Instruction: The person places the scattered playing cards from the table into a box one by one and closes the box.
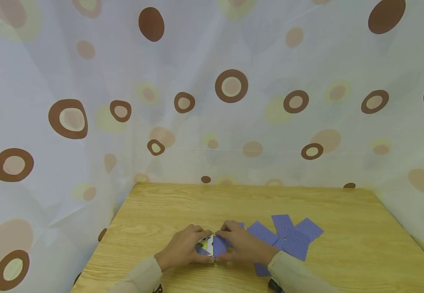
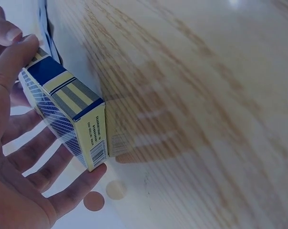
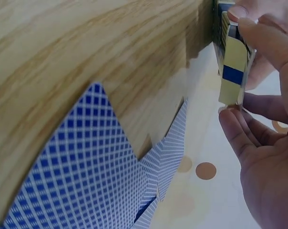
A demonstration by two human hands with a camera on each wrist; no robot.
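A small playing-card box (image 1: 208,245), cream and blue with a barcode on one end, is held just above or on the table between both hands. My left hand (image 1: 184,246) grips it by its edges, thumb on one side and fingertips on the other, as the left wrist view shows. At the opposite end my right hand (image 1: 244,244) pinches the box between thumb and fingers. A cream flap with a blue band shows there in the right wrist view. Whether cards are inside is hard to tell.
Several playing cards (image 1: 297,244) with blue checkered backs lie face down, overlapping, on the wooden table (image 1: 168,203) to the right. Some lie partly under the right forearm. A white curtain (image 1: 197,61) with brown spots surrounds the table's back and sides.
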